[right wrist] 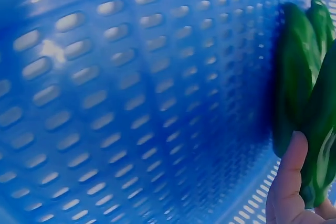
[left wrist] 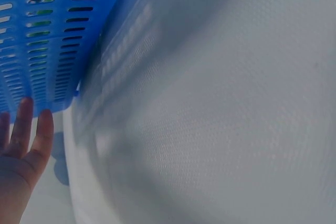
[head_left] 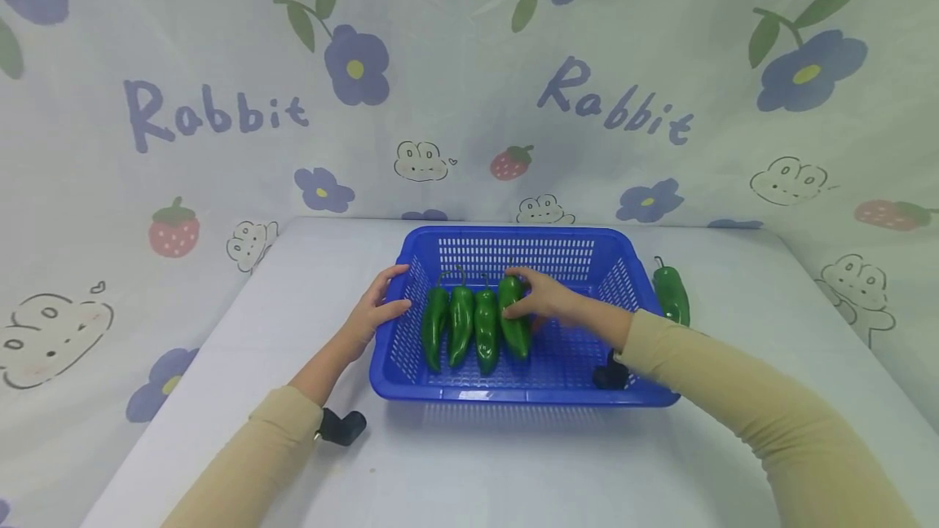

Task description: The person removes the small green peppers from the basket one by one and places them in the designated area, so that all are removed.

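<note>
A blue plastic basket with slotted walls stands on the table. Inside it, green chili peppers lie side by side in a row: one at the left, others beside it. The rightmost pepper is in my right hand, pinched between thumb and fingers near its stem end. In the right wrist view, fingers hold a pepper close to others. My left hand touches the basket's left rim, its fingers fairly straight against the outer wall in the left wrist view.
Another green pepper lies on the white table outside the basket, by its right side, partly hidden by the rim. A black wrist device sits at the left cuff. A printed curtain hangs behind the table.
</note>
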`<state>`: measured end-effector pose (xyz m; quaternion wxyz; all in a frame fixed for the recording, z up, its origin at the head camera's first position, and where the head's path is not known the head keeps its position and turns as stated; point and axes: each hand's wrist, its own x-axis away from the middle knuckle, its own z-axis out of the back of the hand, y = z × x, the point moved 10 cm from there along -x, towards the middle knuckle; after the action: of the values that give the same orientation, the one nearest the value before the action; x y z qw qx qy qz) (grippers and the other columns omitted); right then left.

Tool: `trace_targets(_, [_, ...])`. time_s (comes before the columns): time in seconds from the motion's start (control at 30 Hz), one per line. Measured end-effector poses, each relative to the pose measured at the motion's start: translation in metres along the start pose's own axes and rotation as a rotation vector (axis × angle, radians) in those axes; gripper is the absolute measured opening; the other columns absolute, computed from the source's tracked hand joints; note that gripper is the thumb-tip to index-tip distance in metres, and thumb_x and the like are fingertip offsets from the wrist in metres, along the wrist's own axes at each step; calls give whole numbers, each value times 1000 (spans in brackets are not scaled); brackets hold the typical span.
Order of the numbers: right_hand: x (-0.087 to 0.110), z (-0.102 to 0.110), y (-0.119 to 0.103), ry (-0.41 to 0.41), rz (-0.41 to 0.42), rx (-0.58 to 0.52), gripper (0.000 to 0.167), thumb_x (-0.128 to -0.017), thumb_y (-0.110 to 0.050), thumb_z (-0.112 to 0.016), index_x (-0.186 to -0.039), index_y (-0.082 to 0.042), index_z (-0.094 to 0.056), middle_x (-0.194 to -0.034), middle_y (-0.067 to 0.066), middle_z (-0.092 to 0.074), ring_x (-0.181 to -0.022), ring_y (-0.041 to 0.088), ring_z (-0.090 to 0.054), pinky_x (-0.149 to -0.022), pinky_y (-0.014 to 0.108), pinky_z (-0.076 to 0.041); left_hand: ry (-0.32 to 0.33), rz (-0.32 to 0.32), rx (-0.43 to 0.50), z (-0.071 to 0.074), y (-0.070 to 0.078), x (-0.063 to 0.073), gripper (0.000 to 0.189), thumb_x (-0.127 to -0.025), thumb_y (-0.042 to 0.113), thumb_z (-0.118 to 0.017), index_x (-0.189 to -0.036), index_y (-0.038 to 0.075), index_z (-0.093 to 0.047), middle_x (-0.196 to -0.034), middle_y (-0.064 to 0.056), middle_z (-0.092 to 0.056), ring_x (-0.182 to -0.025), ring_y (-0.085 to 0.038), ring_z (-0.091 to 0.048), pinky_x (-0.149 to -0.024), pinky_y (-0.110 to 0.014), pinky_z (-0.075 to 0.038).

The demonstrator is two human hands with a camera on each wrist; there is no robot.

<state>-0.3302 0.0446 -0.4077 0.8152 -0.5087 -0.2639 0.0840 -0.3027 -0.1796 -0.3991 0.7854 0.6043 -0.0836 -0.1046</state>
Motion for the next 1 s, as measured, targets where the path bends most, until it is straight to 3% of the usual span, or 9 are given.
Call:
trace_targets(0.27, [4,13,-16,25,58,-10,78,-76,-2,-68,-142,-16,-28,-131,24,-37,-103,40,-55,-64,41,-56,-3,-7,4,-1,0,0,62,-87,22,-48,-143,17,-22,-143,-25,-25,-125,-47,-35,-95,-60,-36])
trace_targets(0.67, [28,40,-34,65,138,29,76,-79,-7,-67,-143,-17,-27,-133,23,-36,-100,36,-56,-68,38,-55,-4,-3,14,0,-1,0,62,-87,21,-48,-143,18,-21,-143,-25,-26,-125,-46,-35,-96,-59,-36])
trace_targets(0.83, [41,57,-36,69,160,41,79,-80,-11,-68,-144,-16,-23,-134,22,-35,-99,35,-57,-67,37,-55,-6,0,12,0,-2,-1,61,-88,22,-48,-143,18,-21,-144,-25,-25,-126,-46,-34,-96,-59,-35])
trace_targets(1.0, [57,81,-39,95,178,26,80,-81,-12,-67,-146,-18,-19,-139,21,-30,-109,37,-52,-69,37,-54,-3,2,4,0,-2,0,62,-88,22,-47,-143,17,-21,-144,-25,-24,-126,-46,-33,-97,-60,-34])
